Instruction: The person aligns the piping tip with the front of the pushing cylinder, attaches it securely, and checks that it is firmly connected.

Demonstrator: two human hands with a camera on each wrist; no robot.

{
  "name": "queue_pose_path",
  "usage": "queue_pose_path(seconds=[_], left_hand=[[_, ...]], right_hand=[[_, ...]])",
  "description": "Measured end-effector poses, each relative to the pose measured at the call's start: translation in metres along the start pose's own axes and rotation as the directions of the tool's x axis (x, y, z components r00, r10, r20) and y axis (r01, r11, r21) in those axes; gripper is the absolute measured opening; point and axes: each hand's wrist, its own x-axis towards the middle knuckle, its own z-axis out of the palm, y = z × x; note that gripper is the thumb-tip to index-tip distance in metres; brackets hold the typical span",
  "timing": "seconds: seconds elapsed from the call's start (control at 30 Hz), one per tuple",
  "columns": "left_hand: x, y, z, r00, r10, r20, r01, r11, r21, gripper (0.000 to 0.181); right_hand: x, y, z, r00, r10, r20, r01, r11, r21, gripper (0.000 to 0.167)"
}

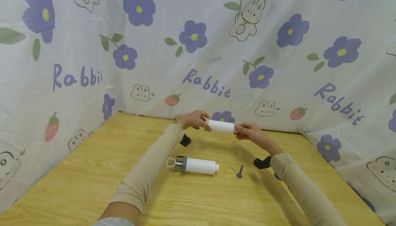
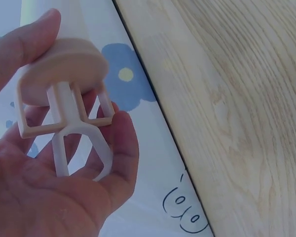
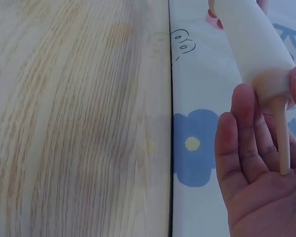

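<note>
A white-barrelled icing syringe (image 1: 221,126) is held up level above the far part of the table, between both hands. My left hand (image 1: 196,119) grips its beige cap end; in the left wrist view the thumb lies against the cap (image 2: 64,71), and fingers curl around the frame and the white pull ring (image 2: 108,153). At the other end my right hand (image 1: 251,133) pinches the beige collar (image 3: 274,84), with the thin beige nozzle (image 3: 282,138) pointing toward the palm. A second syringe (image 1: 199,166), white with grey fittings, lies on the table below.
To the right of the lying syringe, a grey nozzle (image 1: 240,172) is on the wooden table (image 1: 191,198). Another grey piece (image 1: 277,176) is partly hidden by the right sleeve. A patterned cloth (image 1: 173,57) hangs behind the table's far edge.
</note>
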Motion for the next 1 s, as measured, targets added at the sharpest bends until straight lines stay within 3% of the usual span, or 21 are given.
queue_pose_path(seconds=[0.3, 0.5, 0.67, 0.73, 0.93, 1.0], left_hand=[[-0.002, 0.002, 0.004, 0.999, 0.043, -0.019, -0.043, 0.999, -0.002, 0.046], [-0.001, 0.003, 0.006, 0.999, 0.043, -0.014, -0.043, 0.999, -0.012, 0.048], [-0.002, 0.004, 0.008, 1.000, 0.029, -0.004, -0.029, 0.999, -0.014, 0.050], [-0.003, 0.005, 0.008, 1.000, 0.026, -0.002, -0.026, 1.000, -0.013, 0.050], [-0.003, 0.007, 0.006, 1.000, 0.021, -0.005, -0.022, 0.999, -0.047, 0.052], [-0.001, 0.005, 0.006, 1.000, 0.027, -0.005, -0.027, 0.998, -0.053, 0.051]], right_hand=[[0.003, 0.000, 0.000, 0.991, 0.124, 0.053, -0.132, 0.974, 0.186, 0.044], [0.000, -0.004, 0.002, 0.982, 0.181, 0.051, -0.187, 0.973, 0.134, 0.062], [-0.002, -0.008, 0.003, 0.983, 0.178, 0.053, -0.184, 0.975, 0.126, 0.070], [-0.003, -0.009, 0.002, 0.984, 0.167, 0.061, -0.174, 0.975, 0.137, 0.066], [-0.007, -0.014, -0.002, 0.990, 0.116, 0.078, -0.128, 0.976, 0.175, 0.027], [-0.008, -0.014, -0.003, 0.992, 0.102, 0.077, -0.114, 0.980, 0.166, 0.022]])
